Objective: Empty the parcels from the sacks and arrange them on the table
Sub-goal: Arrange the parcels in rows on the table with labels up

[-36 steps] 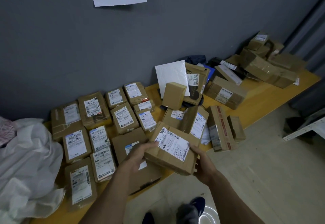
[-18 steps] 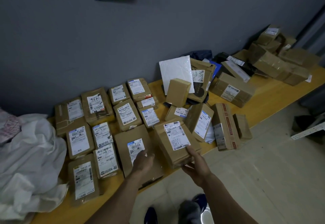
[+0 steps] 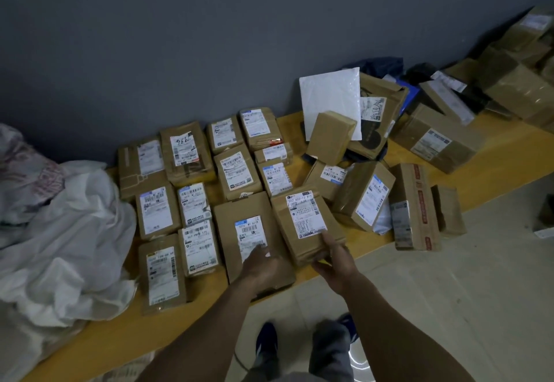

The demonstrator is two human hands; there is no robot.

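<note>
Several brown cardboard parcels with white labels lie in rows on the yellow table [image 3: 302, 273]. A labelled parcel [image 3: 305, 222] lies flat at the front of the rows, and my right hand [image 3: 332, 257] touches its near right corner with fingers stretched out. My left hand [image 3: 260, 264] rests flat on the larger flat parcel [image 3: 248, 237] beside it, to the left. A crumpled white sack [image 3: 57, 246] lies on the table's left end.
An unsorted heap of parcels [image 3: 368, 195] sits right of the rows, with a white padded envelope [image 3: 331, 99] leaning on the grey wall. More boxes [image 3: 515, 88] pile up at the far right. My feet stand on the tiled floor [image 3: 449, 291] below.
The parcel I held in both hands a second ago has been set down flat beside the large parcel. My left hand has let go and moved onto the large parcel.
</note>
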